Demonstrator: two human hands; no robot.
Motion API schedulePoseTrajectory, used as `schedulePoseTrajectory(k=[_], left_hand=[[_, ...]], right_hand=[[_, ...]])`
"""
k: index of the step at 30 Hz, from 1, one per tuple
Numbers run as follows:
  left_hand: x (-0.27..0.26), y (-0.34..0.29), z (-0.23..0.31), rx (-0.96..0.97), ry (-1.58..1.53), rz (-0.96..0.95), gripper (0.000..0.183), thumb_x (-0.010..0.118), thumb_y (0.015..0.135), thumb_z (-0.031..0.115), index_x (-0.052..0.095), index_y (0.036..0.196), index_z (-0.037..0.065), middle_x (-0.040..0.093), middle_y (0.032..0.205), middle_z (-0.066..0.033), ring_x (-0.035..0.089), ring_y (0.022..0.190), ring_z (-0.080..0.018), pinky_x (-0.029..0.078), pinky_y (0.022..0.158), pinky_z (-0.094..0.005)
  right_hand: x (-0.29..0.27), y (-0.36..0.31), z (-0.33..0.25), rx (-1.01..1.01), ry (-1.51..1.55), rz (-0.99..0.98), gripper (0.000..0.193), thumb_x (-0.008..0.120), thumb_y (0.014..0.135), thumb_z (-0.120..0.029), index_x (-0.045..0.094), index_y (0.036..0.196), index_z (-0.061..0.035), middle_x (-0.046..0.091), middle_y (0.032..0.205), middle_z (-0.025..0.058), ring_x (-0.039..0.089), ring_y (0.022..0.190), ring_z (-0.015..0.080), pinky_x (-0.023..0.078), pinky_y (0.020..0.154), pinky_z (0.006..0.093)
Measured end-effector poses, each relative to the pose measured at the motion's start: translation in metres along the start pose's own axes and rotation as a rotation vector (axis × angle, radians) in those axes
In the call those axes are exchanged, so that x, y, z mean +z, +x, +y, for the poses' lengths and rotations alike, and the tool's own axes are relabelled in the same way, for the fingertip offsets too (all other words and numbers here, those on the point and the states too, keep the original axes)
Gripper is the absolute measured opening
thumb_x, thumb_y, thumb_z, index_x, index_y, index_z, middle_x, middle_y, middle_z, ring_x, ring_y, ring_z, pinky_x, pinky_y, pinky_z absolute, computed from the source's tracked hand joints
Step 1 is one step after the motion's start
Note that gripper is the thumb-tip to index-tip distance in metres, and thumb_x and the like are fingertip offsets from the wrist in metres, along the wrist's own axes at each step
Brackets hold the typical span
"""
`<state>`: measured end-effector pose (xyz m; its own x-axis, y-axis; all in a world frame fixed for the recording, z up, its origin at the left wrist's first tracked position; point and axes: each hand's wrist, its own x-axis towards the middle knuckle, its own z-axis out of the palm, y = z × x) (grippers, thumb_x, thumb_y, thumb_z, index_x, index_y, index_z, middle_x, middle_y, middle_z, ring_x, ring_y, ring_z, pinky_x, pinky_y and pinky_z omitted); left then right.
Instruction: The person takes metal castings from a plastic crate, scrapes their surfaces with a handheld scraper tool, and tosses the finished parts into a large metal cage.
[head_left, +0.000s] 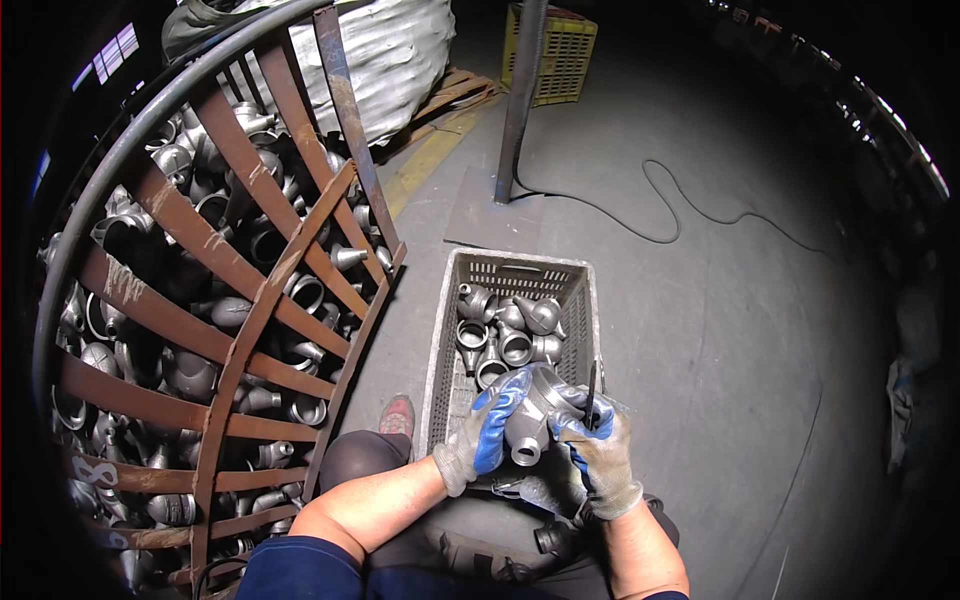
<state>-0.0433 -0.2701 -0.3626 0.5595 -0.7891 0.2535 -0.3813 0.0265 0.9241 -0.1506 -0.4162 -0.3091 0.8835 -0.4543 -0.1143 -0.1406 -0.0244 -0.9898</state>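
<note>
Both my hands wear grey work gloves with blue palms. My left hand [478, 438] grips the left side of a grey metal casting [527, 420], a round hollow body with a short spout facing me. My right hand [606, 458] is closed around a slim dark tool [592, 382] that points up, and its fingers rest against the casting's right side. Whether the tool's tip touches the metal cannot be made out. Just beyond my hands, a grey plastic crate [436, 350] holds several similar castings [515, 347].
To my left stands a rusty barred metal cage [235, 370] heaped with castings. Ahead, a dark upright post [518, 110] trails a black cable [665, 238] across the floor. Farther back are a yellow crate [550, 55], a white bulk sack [385, 65] and a wooden pallet [450, 95].
</note>
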Motion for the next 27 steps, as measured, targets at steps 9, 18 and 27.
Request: schedulePoseTrajectory(k=[9, 18, 27], left_hand=[[0.0, 0.003, 0.003, -0.136, -0.479, -0.082, 0.051, 0.039, 0.103, 0.036, 0.041, 0.141, 0.002, 0.053, 0.134, -0.0129, 0.052, 0.122, -0.0212, 0.039, 0.106, -0.0347], [0.003, 0.013, 0.002, -0.228, -0.553, -0.079, 0.051, 0.038, 0.103, 0.035, 0.041, 0.14, 0.001, 0.053, 0.134, -0.0134, 0.053, 0.122, -0.021, 0.04, 0.106, -0.0344], [0.005, 0.019, 0.006, -0.438, -1.389, 0.06, 0.045, 0.033, 0.105, 0.037, 0.043, 0.139, 0.007, 0.055, 0.131, -0.0093, 0.055, 0.12, -0.0177, 0.045, 0.104, -0.035]], right_hand=[[-0.006, -0.001, -0.001, 0.013, 0.183, -0.05, 0.031, 0.07, 0.079, 0.003, 0.064, 0.11, 0.0022, 0.065, 0.091, 0.0008, 0.058, 0.08, 0.007, 0.049, 0.071, 0.023], [-0.005, -0.001, -0.012, 0.026, 0.035, -0.082, 0.036, 0.069, 0.08, 0.003, 0.062, 0.115, 0.0056, 0.067, 0.101, 0.0033, 0.061, 0.089, 0.01, 0.051, 0.08, 0.0255], [-0.008, -0.009, -0.015, 0.07, 0.428, 0.184, 0.035, 0.058, 0.09, -0.005, 0.058, 0.124, 0.0046, 0.066, 0.105, 0.0069, 0.056, 0.072, 0.0052, 0.047, 0.063, 0.0195]])
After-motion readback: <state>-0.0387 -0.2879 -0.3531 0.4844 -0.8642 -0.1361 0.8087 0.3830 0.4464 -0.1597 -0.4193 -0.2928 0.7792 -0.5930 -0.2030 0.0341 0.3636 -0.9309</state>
